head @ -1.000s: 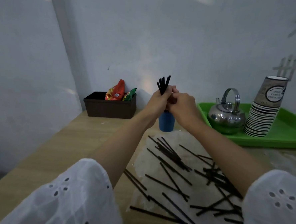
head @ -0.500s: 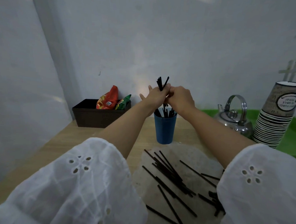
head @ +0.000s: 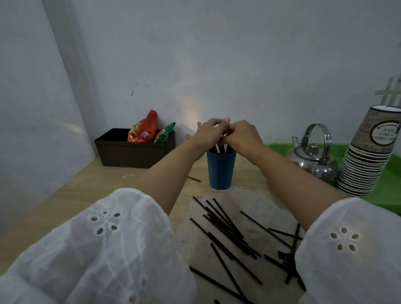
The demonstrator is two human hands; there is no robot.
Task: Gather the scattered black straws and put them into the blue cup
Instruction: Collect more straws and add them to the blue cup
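Head view: a wooden bench (head: 98, 192) meets a pale wall (head: 224, 59); black straws (head: 225, 226) lie scattered on its worn patch. The left hand (head: 208, 134) and right hand (head: 242, 136) touch over the blue cup (head: 220, 170) (grip hidden, cannot tell), straws inside

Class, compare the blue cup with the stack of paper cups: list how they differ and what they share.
The blue cup stands alone, mouth up, on the wooden table; the paper cups are stacked mouth down on the green tray. The blue cup is plain and holds black straws; the paper cups are printed. Both are tapered drinking cups.
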